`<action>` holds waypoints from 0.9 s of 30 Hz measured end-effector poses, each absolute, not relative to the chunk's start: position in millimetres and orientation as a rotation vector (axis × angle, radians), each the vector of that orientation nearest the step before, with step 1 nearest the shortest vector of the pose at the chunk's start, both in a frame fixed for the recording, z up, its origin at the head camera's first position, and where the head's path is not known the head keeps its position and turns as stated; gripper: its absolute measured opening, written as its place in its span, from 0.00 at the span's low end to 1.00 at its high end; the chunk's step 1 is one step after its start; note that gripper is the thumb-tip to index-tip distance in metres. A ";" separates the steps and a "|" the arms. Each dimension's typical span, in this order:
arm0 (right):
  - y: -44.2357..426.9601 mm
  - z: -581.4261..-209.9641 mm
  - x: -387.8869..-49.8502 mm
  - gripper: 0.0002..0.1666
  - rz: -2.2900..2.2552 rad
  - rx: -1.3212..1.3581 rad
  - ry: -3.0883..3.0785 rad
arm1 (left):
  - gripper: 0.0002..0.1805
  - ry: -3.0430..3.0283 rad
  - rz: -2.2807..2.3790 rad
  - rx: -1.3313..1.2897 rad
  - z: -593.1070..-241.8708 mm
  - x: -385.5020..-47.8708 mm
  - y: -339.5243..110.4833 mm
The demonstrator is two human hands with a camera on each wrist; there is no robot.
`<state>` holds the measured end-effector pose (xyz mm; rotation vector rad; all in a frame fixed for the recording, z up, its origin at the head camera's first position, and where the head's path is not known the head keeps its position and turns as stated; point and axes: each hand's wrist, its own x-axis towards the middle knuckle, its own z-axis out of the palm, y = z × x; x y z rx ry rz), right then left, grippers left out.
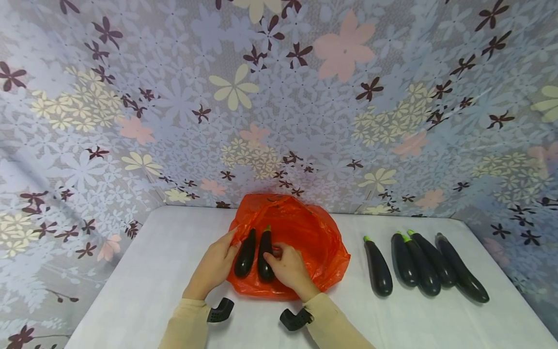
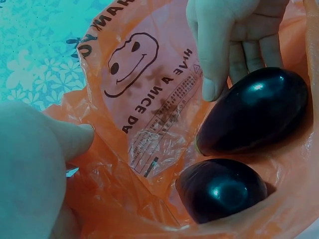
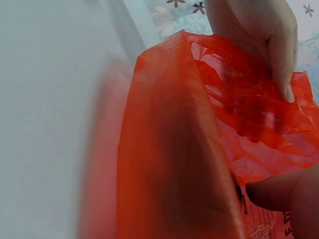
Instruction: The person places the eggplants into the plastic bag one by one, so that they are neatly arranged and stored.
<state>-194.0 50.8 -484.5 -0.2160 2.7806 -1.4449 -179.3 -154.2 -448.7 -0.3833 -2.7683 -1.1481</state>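
Note:
An orange-red plastic bag (image 1: 314,237) lies with its mouth spread wide, and printed lettering and a face show on its inside. My left hand (image 1: 214,264) pinches the bag's left rim, thumb (image 2: 75,142) inside. Two dark eggplants lie side by side in the bag: a left eggplant (image 1: 245,257) beside the left hand, and a right eggplant (image 1: 264,259) under my right hand (image 1: 287,266). That hand grips the right eggplant from its right side, thumb across it; its other fingers are partly hidden behind it in the left wrist view.
To the right on the white table (image 1: 174,237), a single eggplant (image 1: 378,269) lies apart from a row of several eggplants (image 1: 420,269). A flower-patterned cloth (image 1: 279,121) hangs behind the table and along its sides.

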 end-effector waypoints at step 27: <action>78.9 -441.3 -161.9 0.27 -1.592 -0.399 2.723 | 0.27 -2.787 -1.137 -0.376 -449.1 -179.6 -154.8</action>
